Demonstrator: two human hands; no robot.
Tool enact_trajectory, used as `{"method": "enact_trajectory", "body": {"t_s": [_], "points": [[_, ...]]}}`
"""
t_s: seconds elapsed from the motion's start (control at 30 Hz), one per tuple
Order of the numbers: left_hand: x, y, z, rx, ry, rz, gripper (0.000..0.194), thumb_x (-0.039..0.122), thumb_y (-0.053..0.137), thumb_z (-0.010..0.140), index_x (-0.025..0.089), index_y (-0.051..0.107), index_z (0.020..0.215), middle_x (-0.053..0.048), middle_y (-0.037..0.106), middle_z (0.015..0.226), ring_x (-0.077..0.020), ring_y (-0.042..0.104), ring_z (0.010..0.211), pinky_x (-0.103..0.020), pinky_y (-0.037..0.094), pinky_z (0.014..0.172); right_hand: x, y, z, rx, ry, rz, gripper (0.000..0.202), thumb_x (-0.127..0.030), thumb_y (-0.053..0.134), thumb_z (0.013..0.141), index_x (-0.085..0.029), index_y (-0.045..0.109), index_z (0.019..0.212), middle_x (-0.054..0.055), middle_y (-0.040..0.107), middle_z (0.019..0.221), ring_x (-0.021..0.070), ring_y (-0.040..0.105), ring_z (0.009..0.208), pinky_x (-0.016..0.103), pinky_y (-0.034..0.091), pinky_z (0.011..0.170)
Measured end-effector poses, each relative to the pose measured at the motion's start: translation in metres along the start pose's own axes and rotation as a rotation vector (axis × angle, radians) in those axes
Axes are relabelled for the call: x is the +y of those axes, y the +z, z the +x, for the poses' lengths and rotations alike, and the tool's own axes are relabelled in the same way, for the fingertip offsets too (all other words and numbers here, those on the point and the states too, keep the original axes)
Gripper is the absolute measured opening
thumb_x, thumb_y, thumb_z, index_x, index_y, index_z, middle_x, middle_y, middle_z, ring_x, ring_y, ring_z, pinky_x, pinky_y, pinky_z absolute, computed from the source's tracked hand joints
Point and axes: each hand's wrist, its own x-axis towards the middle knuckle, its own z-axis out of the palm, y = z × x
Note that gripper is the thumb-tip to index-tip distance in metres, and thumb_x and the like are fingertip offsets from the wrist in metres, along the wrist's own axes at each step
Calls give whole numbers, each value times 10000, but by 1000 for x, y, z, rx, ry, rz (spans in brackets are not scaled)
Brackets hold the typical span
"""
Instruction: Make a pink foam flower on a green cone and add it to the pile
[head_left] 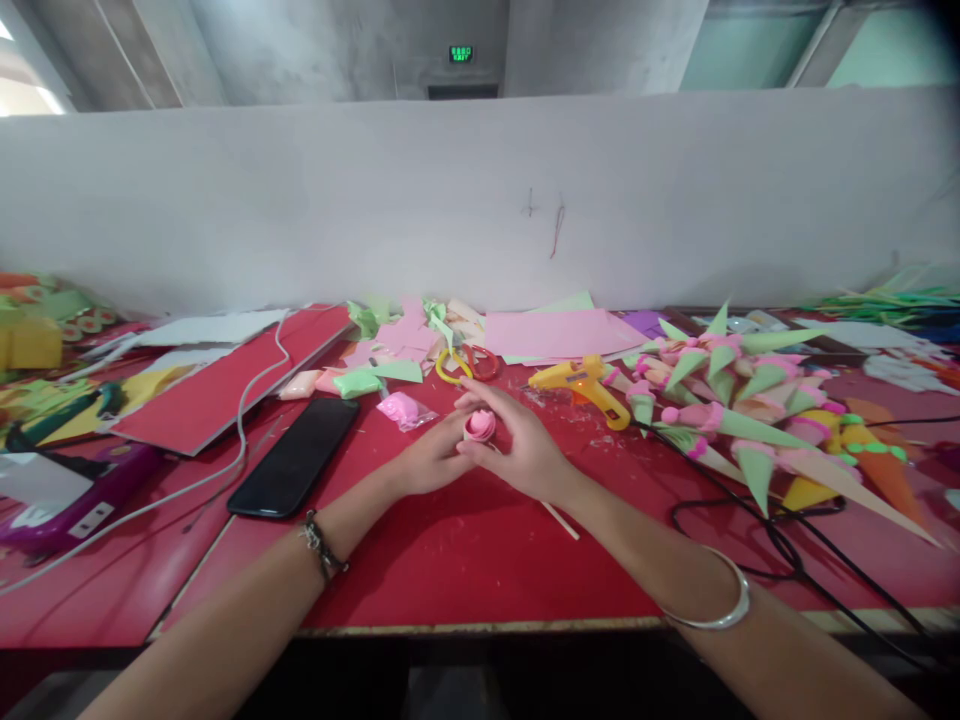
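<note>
A small pink rolled flower (480, 427), like a rosebud, sits between my two hands above the table. My left hand (435, 458) curls round its left side, and my right hand (523, 442) cups it from the right with the thumb against its lower edge. Both hands are closed about the flower; its underside is hidden by the fingers. A thin pale stick (561, 521) shows below my right wrist, and I cannot tell whether it joins the flower. Just beyond my fingertips lie scissors (453, 368) with yellow and red handles.
A yellow glue gun (583, 384) lies right of the hands, its black cable (772, 535) looping over the red table. Paper cone flowers (742, 400) are heaped at right. A phone (296, 458), clay packets (405, 410), a white cord (241, 420) and a purple power strip (82, 500) lie left.
</note>
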Motion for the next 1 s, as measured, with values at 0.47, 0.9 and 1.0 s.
{"method": "enact_trajectory", "body": {"t_s": [0.47,0.9,1.0], "points": [[-8,-2,1,113,115,371,37,114,472,722,139,496,734,-60,561,807,-178,522,836,-335,465,748,-1,0,1,-9,-130,-63,344,-203,585,749,-252,551,1088,52,532,1115,181,475,1068,361,400,917],[-9,-9,-1,75,138,511,98,132,466,752,128,554,796,-106,576,942,-174,566,822,-279,482,660,-1,-2,0,-49,-102,-75,516,-333,635,706,-276,468,1191,60,492,1166,209,430,1111,411,372,937],[-8,-9,-1,74,137,570,113,100,449,735,127,557,716,-84,591,820,-178,577,767,-288,483,634,-1,-2,1,-62,-144,-87,357,-321,596,745,-297,543,1098,39,508,1118,200,443,1085,407,371,927]]}}
